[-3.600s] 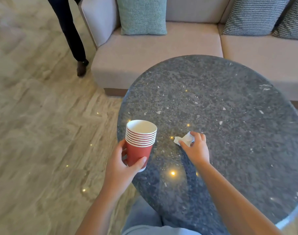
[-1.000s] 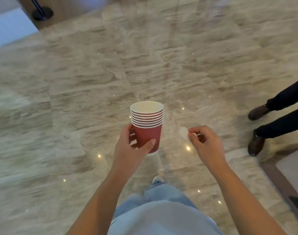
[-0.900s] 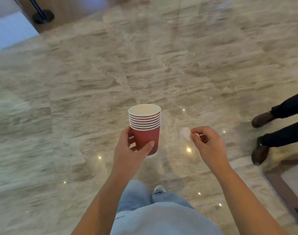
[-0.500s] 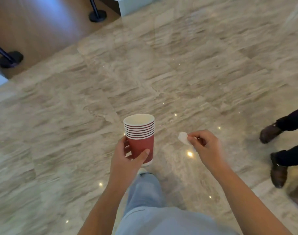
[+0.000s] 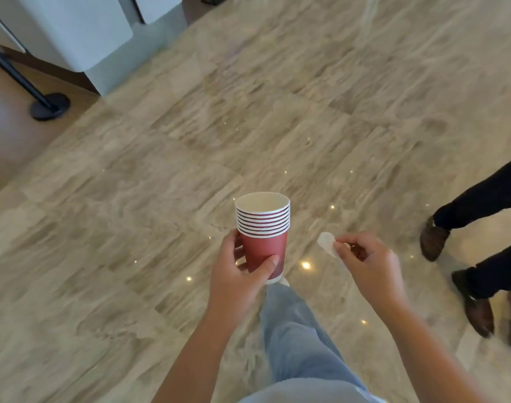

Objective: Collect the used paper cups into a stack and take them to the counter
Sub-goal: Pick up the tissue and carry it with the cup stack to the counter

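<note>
One upright stack of red paper cups [image 5: 262,228], clasped round its lower part by left hand [image 5: 236,276], above marble floor [image 5: 248,126]. White scrap [image 5: 326,246], perhaps tissue, pinched between right hand [image 5: 367,264] fingertips.

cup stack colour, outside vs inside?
Red outside, white rims and inside: the cup stack, head view.

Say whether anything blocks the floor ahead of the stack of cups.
Nothing visible does. The left hand holds the stack of cups over bare floor. A black post base stands far left, another person's legs off to the right. The counter itself I cannot make out.
</note>
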Action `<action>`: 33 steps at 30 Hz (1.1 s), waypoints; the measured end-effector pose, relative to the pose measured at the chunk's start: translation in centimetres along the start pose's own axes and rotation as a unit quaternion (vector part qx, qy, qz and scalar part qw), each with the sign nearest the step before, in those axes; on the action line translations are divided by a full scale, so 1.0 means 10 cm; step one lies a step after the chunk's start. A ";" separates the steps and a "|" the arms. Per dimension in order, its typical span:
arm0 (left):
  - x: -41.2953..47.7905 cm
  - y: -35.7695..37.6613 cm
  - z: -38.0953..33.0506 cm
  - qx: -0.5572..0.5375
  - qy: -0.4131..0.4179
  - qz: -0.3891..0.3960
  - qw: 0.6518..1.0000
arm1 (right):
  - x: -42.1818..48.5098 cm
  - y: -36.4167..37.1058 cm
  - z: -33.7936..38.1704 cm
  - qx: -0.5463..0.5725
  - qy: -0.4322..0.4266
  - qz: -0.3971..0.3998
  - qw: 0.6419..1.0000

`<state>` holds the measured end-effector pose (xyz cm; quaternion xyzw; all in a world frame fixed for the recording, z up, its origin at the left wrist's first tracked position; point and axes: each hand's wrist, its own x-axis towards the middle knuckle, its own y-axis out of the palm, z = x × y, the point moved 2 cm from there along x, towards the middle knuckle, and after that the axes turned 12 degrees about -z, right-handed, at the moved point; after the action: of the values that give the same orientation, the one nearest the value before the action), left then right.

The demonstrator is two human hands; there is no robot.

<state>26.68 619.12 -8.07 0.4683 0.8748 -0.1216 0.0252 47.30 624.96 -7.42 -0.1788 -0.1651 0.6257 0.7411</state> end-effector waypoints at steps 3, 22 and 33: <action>0.84 0.49 -0.26 0.005 -0.003 0.031 1.000 | 0.90 0.17 0.09 -0.004 0.020 -0.027 0.999; 5.82 2.95 -1.41 0.060 0.039 0.192 0.979 | 5.73 1.20 0.67 -0.019 0.097 -0.188 0.977; 7.67 5.42 -2.28 0.079 0.068 0.316 0.943 | 8.22 0.91 0.39 0.000 0.146 -0.312 0.939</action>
<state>30.08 715.74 -8.30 0.7286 0.6688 -0.1441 -0.0342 50.95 707.68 -6.54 -0.2075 -0.1030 0.3305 0.9149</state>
